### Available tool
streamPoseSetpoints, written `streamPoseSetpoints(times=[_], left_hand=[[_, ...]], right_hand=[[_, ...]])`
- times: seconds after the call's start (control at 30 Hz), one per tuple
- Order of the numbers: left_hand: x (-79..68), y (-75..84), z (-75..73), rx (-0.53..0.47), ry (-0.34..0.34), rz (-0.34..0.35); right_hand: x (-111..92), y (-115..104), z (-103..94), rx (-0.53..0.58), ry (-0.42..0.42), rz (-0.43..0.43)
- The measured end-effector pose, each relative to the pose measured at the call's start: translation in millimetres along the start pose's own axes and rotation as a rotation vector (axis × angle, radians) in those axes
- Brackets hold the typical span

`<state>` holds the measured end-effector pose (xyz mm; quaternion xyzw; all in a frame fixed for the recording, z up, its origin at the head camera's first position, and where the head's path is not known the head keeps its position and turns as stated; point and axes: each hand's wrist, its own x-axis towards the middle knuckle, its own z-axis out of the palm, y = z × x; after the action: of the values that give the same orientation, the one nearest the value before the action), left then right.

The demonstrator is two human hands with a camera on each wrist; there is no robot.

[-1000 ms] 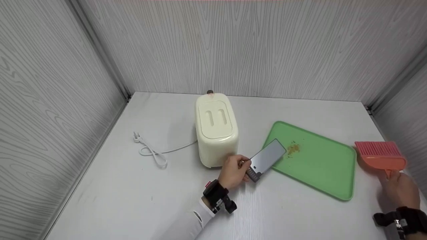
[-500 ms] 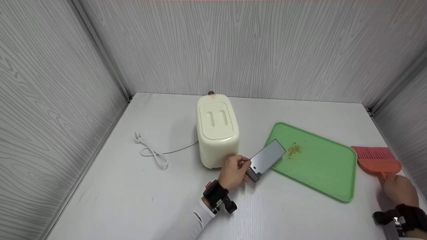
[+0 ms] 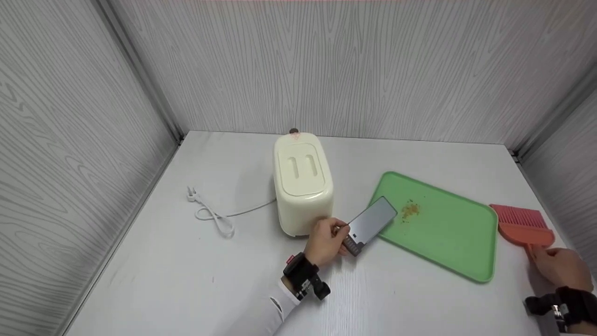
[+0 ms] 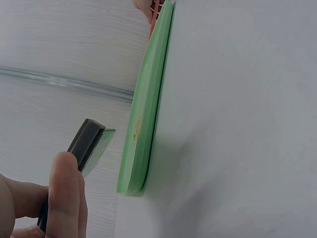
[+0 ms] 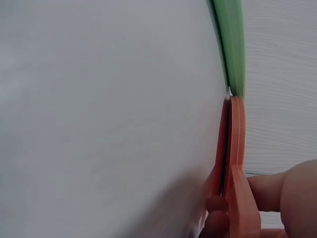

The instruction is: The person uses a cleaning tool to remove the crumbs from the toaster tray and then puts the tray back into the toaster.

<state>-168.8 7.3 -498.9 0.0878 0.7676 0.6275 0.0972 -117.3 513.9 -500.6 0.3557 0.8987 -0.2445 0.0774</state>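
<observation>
My left hand (image 3: 326,240) pinches the dark ridged end of a flat grey metal plate, which looks like a toaster crumb tray (image 3: 373,219). Its far end overlaps the green tray's left edge in the head view; thumb and fingers sit on the dark end (image 4: 86,141) in the left wrist view. At the far right, my right hand (image 3: 562,268) grips the handle of an orange hand brush (image 3: 527,234) with a pink ribbed section. The brush lies against the right rim of the green tray (image 3: 459,233). Two orange layers show edge-on in the right wrist view.
Brown crumbs (image 3: 410,210) lie on the green tray near its left side. A cream toaster (image 3: 305,205) with a lid on top stands left of it, beside my left hand. Its white cord and plug (image 3: 193,196) lie farther left. Wood-grain panels (image 3: 326,70) wall the table in.
My right hand has brought the brush left and down, and its ribbed part now sits against the tray's right rim. The left hand and the crumb tray have stayed almost still.
</observation>
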Motion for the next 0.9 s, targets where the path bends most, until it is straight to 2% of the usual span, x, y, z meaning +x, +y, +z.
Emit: streamPoseSetpoints(times=[0.17,0.3,0.37,0.7,0.9], left_hand=[[-0.1,0.2,0.2,0.008,-0.002,-0.005],[-0.6,0.3,0.0,0.009,-0.002,-0.002],[-0.6,0.2,-0.2,0.004,-0.006,0.002],[-1.2,-0.9,-3.4,-0.002,-0.006,0.014],[-2.7,-3.1,-5.3,-0.003,0.011,0.02]], right_hand=[[-3,0,-1.5,0.011,-0.008,-0.009],[-10,-5,-3.0,0.059,0.028,0.01],[-15,-9,-3.3,0.08,0.048,-0.007],[-37,-41,5.6,0.105,0.088,-0.232],[-60,-66,21.3,0.186,0.032,-0.383]])
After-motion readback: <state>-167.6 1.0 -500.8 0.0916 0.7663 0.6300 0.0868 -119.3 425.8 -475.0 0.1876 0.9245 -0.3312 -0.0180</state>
